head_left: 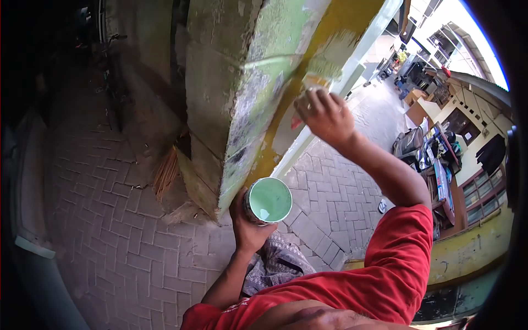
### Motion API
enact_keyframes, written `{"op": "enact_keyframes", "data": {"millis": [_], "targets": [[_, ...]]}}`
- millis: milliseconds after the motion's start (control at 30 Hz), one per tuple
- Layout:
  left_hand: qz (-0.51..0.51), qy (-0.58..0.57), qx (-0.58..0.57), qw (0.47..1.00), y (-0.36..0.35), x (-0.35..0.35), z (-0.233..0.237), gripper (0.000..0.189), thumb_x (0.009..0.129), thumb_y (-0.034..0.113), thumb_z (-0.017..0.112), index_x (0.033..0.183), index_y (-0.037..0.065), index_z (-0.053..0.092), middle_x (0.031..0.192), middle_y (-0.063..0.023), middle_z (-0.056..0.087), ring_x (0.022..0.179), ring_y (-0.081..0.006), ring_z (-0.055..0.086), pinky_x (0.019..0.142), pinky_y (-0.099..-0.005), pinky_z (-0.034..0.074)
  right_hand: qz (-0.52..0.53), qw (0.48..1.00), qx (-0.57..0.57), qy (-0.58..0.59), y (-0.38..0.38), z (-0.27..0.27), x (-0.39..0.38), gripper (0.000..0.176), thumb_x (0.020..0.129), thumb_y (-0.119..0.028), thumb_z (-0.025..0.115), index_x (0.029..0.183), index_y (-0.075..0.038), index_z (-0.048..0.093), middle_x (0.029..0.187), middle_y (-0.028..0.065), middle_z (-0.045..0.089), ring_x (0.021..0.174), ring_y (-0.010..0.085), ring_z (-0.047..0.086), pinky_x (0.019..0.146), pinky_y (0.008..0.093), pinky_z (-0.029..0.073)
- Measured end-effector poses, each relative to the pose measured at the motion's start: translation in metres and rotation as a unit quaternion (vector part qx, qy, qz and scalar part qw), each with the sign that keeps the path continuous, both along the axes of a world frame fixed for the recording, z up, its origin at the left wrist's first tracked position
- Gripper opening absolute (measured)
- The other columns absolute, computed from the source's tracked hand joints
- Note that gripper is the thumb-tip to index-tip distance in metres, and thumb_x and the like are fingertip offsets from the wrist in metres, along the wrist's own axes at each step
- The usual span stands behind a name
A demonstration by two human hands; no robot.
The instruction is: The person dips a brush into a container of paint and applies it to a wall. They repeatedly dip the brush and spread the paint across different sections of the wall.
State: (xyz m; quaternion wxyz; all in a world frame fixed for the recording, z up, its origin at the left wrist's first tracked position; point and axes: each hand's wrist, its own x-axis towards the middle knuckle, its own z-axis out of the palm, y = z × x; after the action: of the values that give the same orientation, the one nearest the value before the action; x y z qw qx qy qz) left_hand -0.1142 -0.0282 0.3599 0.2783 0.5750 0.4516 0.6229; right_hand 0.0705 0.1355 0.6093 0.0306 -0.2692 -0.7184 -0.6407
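Observation:
My left hand (247, 228) is wrapped round a can of pale green paint (269, 200), held upright with its open top facing up. Higher up and to the right, my right hand (324, 113) grips a paintbrush (323, 71) whose bristles are at the wall's yellow band. Pale green paint covers part of that yellow band (352, 17) around the brush. The wall (256, 104) beside it is worn, with peeling green and grey patches. Most of the brush handle is hidden by my fingers.
A straw broom (166, 173) leans at the wall's foot on the left. Grey paving (124, 231) runs below and on both sides. A cluttered rack (440, 159) and a house with windows (484, 190) stand along the alley at right.

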Motion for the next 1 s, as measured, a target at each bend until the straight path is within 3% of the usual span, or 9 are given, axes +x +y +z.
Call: {"op": "enact_keyframes", "data": {"millis": [67, 200, 267, 500, 633, 700, 733, 867, 1000], "targets": [[-0.007, -0.032, -0.048, 0.998, -0.017, -0.017, 0.038, 0.109, 0.055, 0.018, 0.095, 0.148, 0.004, 0.041, 0.142, -0.0215, 0.051, 0.134, -0.0424, 0.047, 0.115, -0.0519, 0.036, 0.047, 0.988, -0.145, 0.035, -0.023, -0.022, -0.009, 0.038, 0.089, -0.052, 0.067, 0.090, -0.014, 0.068, 0.095, 0.0037, 0.062, 0.092, 0.0175, 0.062, 0.074, 0.0306, 0.053], [0.026, 0.017, -0.079, 0.996, -0.048, -0.053, 0.107, 0.110, 0.054, 0.015, 0.096, 0.149, 0.004, 0.041, 0.143, -0.0216, 0.050, 0.134, -0.0420, 0.046, 0.115, -0.0516, 0.036, -0.008, 0.922, -0.340, 0.187, -0.029, -0.010, -0.019, 0.024, 0.090, -0.029, 0.069, 0.109, -0.014, 0.069, 0.100, 0.0075, 0.067, 0.089, 0.0250, 0.071, 0.074, 0.0385, 0.058], [0.033, 0.029, -0.081, 0.996, -0.059, -0.066, 0.135, 0.110, 0.054, 0.014, 0.095, 0.148, 0.003, 0.041, 0.142, -0.0222, 0.051, 0.134, -0.0421, 0.046, 0.114, -0.0518, 0.036, -0.117, 0.869, -0.411, 0.250, -0.039, 0.061, -0.036, 0.021, 0.098, -0.016, 0.058, 0.117, -0.012, 0.067, 0.110, 0.0152, 0.069, 0.096, 0.0308, 0.073, 0.079, 0.0442, 0.063], [0.015, -0.002, -0.055, 0.998, -0.044, -0.077, 0.187, 0.108, 0.054, 0.015, 0.095, 0.147, 0.002, 0.042, 0.141, -0.0223, 0.051, 0.133, -0.0418, 0.048, 0.114, -0.0516, 0.036, -0.021, 0.931, -0.184, 0.314, -0.021, 0.266, -0.021, 0.015, 0.104, -0.020, 0.057, 0.114, -0.014, 0.065, 0.091, 0.0112, 0.069, 0.070, 0.0314, 0.072, 0.061, 0.0453, 0.061], [-0.028, 0.016, -0.010, 0.999, -0.016, -0.076, 0.201, 0.107, 0.055, 0.015, 0.095, 0.148, 0.003, 0.042, 0.142, -0.0213, 0.051, 0.133, -0.0410, 0.048, 0.114, -0.0509, 0.036, 0.019, 0.969, -0.008, 0.246, -0.034, 0.336, -0.034, 0.013, 0.094, -0.020, 0.069, 0.107, -0.018, 0.071, 0.097, 0.0041, 0.072, 0.080, 0.0247, 0.074, 0.064, 0.0381, 0.060], [-0.074, 0.013, 0.003, 0.997, 0.001, -0.078, 0.208, 0.108, 0.057, 0.016, 0.095, 0.149, 0.003, 0.041, 0.142, -0.0205, 0.051, 0.133, -0.0397, 0.048, 0.114, -0.0499, 0.037, 0.036, 0.977, 0.048, 0.205, -0.046, 0.338, -0.049, 0.004, 0.094, -0.015, 0.067, 0.097, -0.014, 0.070, 0.088, 0.0063, 0.068, 0.077, 0.0268, 0.070, 0.063, 0.0382, 0.059], [-0.083, 0.019, 0.004, 0.996, 0.008, -0.080, 0.213, 0.108, 0.057, 0.016, 0.095, 0.149, 0.003, 0.041, 0.142, -0.0205, 0.051, 0.133, -0.0397, 0.048, 0.114, -0.0499, 0.037, 0.002, 0.986, 0.098, 0.132, -0.035, 0.329, -0.033, 0.025, 0.090, -0.029, 0.076, 0.114, -0.023, 0.074, 0.111, 0.0003, 0.073, 0.088, 0.0201, 0.075, 0.068, 0.0388, 0.062], [-0.153, 0.048, 0.014, 0.987, 0.032, -0.091, 0.227, 0.110, 0.058, 0.017, 0.095, 0.151, 0.004, 0.038, 0.141, -0.0206, 0.051, 0.133, -0.0398, 0.049, 0.113, -0.0489, 0.038, -0.082, 0.987, -0.002, 0.142, -0.029, 0.237, -0.025, 0.031, 0.085, -0.042, 0.075, 0.103, -0.017, 0.072, 0.119, 0.0056, 0.066, 0.105, 0.0176, 0.068, 0.078, 0.0314, 0.061], [-0.219, 0.068, 0.021, 0.973, 0.045, -0.112, 0.236, 0.106, 0.059, 0.014, 0.096, 0.149, 0.002, 0.040, 0.137, -0.0165, 0.056, 0.128, -0.0303, 0.056, 0.110, -0.0432, 0.044, -0.138, 0.966, -0.107, 0.192, -0.041, 0.154, -0.035, 0.032, 0.078, -0.030, 0.079, 0.108, -0.019, 0.073, 0.118, 0.0043, 0.065, 0.108, 0.0185, 0.066, 0.082, 0.0312, 0.057]]}}
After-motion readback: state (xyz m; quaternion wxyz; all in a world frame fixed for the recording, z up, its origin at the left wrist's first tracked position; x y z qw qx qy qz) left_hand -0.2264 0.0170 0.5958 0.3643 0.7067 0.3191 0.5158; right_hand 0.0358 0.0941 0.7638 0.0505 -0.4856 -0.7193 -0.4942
